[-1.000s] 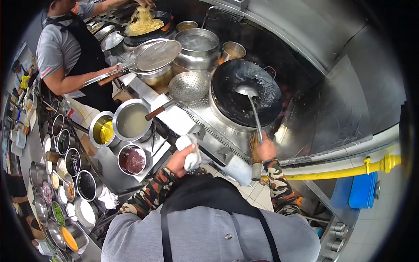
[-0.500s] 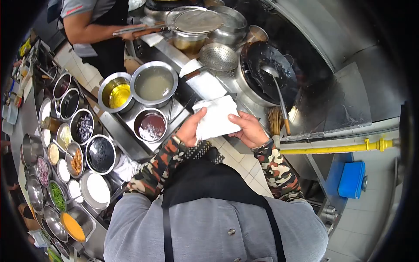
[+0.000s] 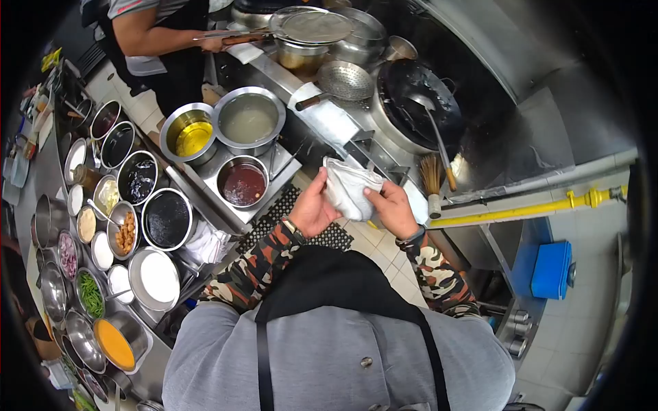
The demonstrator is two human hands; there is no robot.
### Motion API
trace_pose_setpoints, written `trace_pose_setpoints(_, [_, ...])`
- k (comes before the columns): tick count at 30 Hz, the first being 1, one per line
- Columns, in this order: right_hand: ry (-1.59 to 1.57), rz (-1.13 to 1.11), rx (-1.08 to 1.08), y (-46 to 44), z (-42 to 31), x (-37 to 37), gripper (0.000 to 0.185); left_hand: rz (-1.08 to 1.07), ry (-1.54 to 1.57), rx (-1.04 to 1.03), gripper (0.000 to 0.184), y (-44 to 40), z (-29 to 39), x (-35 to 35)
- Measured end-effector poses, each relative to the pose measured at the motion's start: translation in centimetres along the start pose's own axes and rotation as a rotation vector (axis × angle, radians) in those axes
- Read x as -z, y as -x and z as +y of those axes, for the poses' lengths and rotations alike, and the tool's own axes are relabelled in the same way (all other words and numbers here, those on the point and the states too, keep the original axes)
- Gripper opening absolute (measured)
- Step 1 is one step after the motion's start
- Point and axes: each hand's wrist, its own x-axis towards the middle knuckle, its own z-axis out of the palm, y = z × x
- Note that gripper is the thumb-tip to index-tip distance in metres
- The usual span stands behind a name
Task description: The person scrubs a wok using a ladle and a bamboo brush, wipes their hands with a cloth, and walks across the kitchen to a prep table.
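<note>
A folded white cloth point(image 3: 348, 190) is held in front of me between both hands. My left hand point(image 3: 312, 209) has its palm turned up at the cloth's left edge, the thumb along that edge and the fingers mostly hidden beneath it. On the other side, my right hand point(image 3: 394, 211) grips the cloth with the thumb on top. Just beyond the cloth runs the stove's metal front, with another white cloth point(image 3: 329, 122) lying on it. A wok point(image 3: 404, 127) with a ladle point(image 3: 439, 140) resting in it stands on the burner.
Pots of yellow liquid point(image 3: 193, 139), cloudy liquid point(image 3: 248, 127) and dark red sauce point(image 3: 242, 183) stand left of my hands. A bamboo brush point(image 3: 432, 181) is right of them, above a yellow pipe point(image 3: 507, 211). A co-worker point(image 3: 154, 34) holds a strainer point(image 3: 315, 27) at the back.
The cloth has been turned and folded smaller, with its layered edges now showing. Both hands have shifted slightly, and the left palm has opened upward. My view has moved a little.
</note>
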Motion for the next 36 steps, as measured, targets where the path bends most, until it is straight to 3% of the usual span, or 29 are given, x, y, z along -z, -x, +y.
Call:
trace_pose_setpoints(1, [0.003, 0.017, 0.005, 0.5, 0.3, 1.0, 0.028, 0.024, -0.045, 0.023, 0.056, 0.0, -0.6, -0.6])
trace_pose_setpoints(3, [0.378, 0.084, 0.156, 1.7, 1.5, 2.7, 0.025, -0.044, -0.077, 0.034, 0.057, -1.1, -3.5, -0.1])
trace_pose_setpoints(7, [0.917, 0.051, 0.184, 4.9, -0.3, 5.0, 0.025, -0.125, -0.142, 0.028, 0.046, -1.2, -8.3, -2.5])
trace_pose_setpoints(9, [0.895, 0.13, 0.207, 6.1, 0.2, 6.9, 0.023, -0.054, -0.264, 0.02, 0.038, -1.0, -9.6, -3.5])
trace_pose_setpoints(11, [0.819, 0.497, 0.24, 7.2, 0.2, 8.9, 0.02, 0.039, -0.267, 0.033, 0.034, -0.8, -10.4, -3.1])
trace_pose_setpoints(17, [0.728, 0.55, 0.21, 11.7, -3.1, 15.6, 0.023, 0.179, -0.392, -0.158, 0.029, -1.3, -12.7, 0.1])
trace_pose_setpoints(19, [0.66, 0.513, 0.266, 13.2, -4.5, 16.3, 0.022, 0.138, -0.383, -0.22, 0.04, -1.4, -13.3, 0.3])
trace_pose_setpoints(21, [0.586, 0.475, 0.316, 14.0, -5.6, 17.1, 0.022, 0.108, -0.375, -0.41, 0.052, -0.9, -13.5, -0.5])
trace_pose_setpoints(23, [0.603, 0.417, 0.353, 14.6, -6.4, 18.0, 0.02, 0.185, -0.525, -0.187, 0.054, 0.7, -12.1, -1.8])
trace_pose_setpoints(25, [0.585, 0.396, 0.373, 15.0, -8.7, 17.9, 0.02, -0.038, -0.268, -0.106, 0.046, -0.1, -12.7, -0.8])
trace_pose_setpoints(29, [0.65, 0.342, 0.404, 15.5, -12.9, 17.4, 0.019, -0.154, -0.136, -0.043, 0.041, -1.1, -14.4, 0.0])
trace_pose_setpoints(30, [0.536, 0.32, 0.378, 15.6, -13.8, 17.2, 0.019, -0.142, -0.134, -0.008, 0.054, -1.4, -14.9, 0.3])
trace_pose_setpoints(32, [0.36, 0.278, 0.35, 15.4, -15.1, 16.5, 0.021, -0.191, -0.072, 0.022, 0.063, -1.9, -15.7, -0.2])
trace_pose_setpoints(36, [0.276, 0.267, 0.252, 14.3, -16.0, 15.4, 0.022, -0.348, -0.019, 0.129, 0.084, -2.5, -17.6, -0.7])
